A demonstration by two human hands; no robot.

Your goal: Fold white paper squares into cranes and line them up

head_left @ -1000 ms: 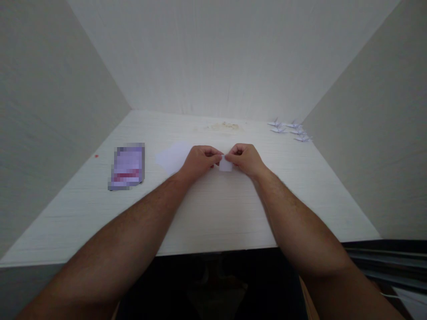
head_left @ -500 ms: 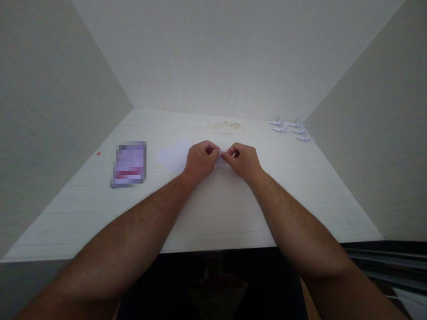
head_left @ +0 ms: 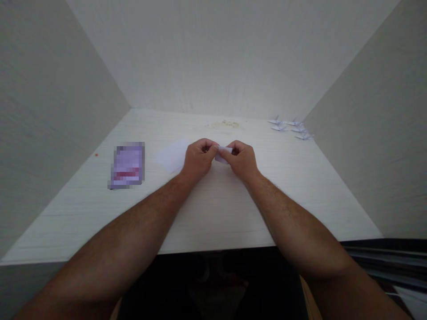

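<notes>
One small white paper (head_left: 223, 155) is pinched by the left hand (head_left: 199, 156) and the right hand (head_left: 243, 159); a larger sheet (head_left: 171, 155) lies on the surface (head_left: 216, 213) beside the left hand.

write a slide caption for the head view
Left hand and right hand hold a small white paper at a table, folded paper figures at back right.

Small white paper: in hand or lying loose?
In hand. The left hand pinches the small white paper at its left edge; the right hand lays its thumb across it. How many layers: cannot tell.
</notes>
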